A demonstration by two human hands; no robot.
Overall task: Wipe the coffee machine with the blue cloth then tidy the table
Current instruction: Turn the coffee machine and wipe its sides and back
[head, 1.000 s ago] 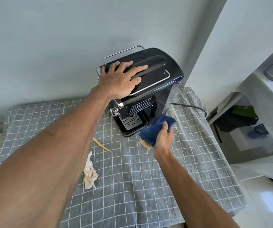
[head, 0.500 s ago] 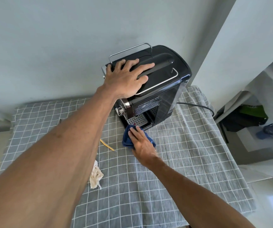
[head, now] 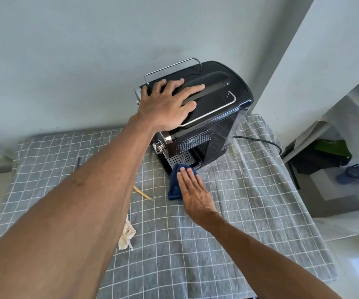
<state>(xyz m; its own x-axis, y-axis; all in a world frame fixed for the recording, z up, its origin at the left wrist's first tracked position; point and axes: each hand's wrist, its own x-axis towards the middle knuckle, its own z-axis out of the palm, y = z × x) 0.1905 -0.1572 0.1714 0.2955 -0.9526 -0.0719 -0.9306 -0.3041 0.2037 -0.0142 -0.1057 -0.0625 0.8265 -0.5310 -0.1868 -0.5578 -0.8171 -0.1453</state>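
Machine (head: 204, 117) is steadied by flat left hand (head: 165, 104); cloth (head: 175, 184) is pressed under flat right hand (head: 192, 190); firm, even strokes are advised.

The black coffee machine (head: 204, 117) stood upright at the back of the table (head: 249, 212), which had a gray checked cover. The blue cloth (head: 175, 184) lay crumpled on the table, touching the front edge of the machine's drip tray (head: 179, 158).
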